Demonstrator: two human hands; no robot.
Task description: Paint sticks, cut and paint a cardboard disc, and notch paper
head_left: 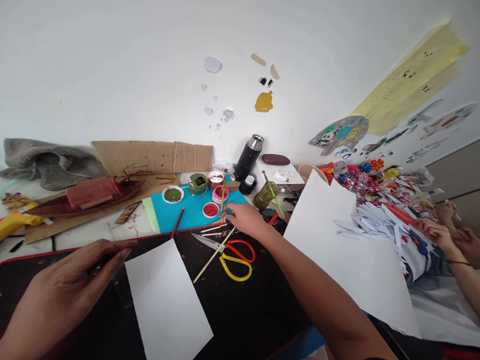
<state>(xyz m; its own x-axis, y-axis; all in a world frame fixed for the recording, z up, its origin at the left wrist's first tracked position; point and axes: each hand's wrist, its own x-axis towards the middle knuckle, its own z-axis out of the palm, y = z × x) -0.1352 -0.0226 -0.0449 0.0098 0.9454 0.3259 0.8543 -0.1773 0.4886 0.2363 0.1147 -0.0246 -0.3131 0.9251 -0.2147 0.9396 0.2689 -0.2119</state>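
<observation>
My left hand (71, 285) is at the lower left, its thumb and index finger pressed together; what lies between them is too small or hidden to make out. Beside its fingertips lies a white sheet (168, 300) on the black mat (262, 310). My right hand (245, 218) reaches across the mat, thumb and index finger at the lower end of a green paintbrush (223, 192). The brush leans by a pink paint jar (220, 194). A red paint lid (210, 210) sits just left of the fingertips. Scissors (234, 257) and a thin stick (210, 262) lie below.
Green paint jars (198, 183), a black flask (249, 157) and a second brush (273, 192) stand behind. A red model boat (93, 195) is at the left. Large white paper (337, 260) covers the right side, with another person's hands (435, 232) beyond it.
</observation>
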